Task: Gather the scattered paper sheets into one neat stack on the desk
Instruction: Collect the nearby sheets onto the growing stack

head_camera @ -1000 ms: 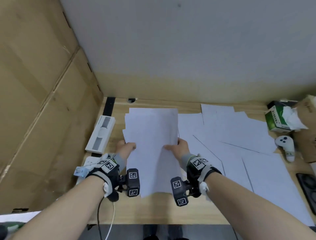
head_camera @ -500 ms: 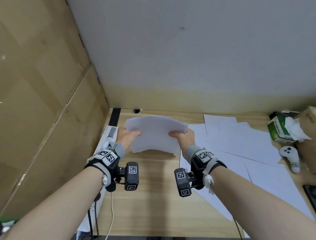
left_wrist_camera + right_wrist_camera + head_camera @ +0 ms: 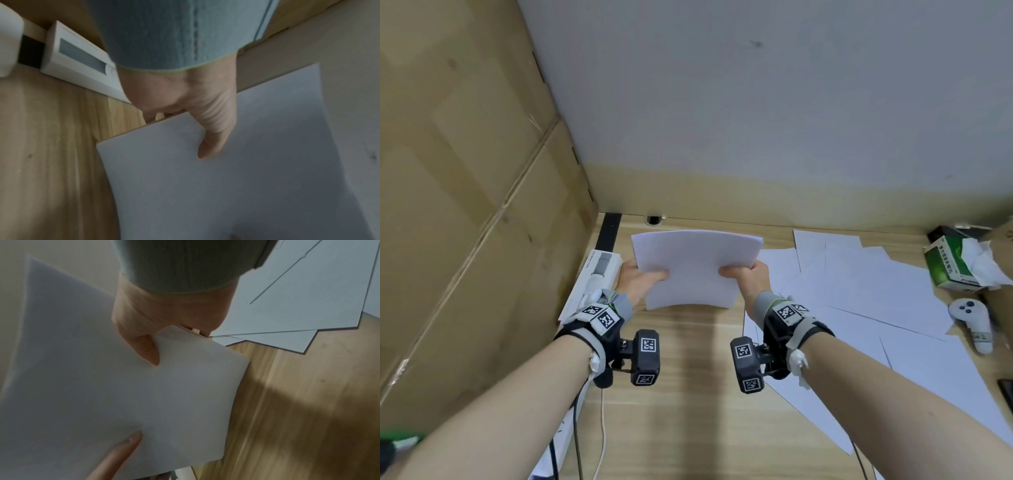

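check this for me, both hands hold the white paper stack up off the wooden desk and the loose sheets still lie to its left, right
Not quite: the loose white sheets lie to the right of the held white paper stack, as the head view shows. Both hands, left hand and right hand, do hold it above the wooden desk.

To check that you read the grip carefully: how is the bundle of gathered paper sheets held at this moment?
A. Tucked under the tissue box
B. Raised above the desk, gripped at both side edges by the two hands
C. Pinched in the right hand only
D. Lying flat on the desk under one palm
B: the left hand and right hand each grip a side edge of the paper bundle, which bows above the desk.
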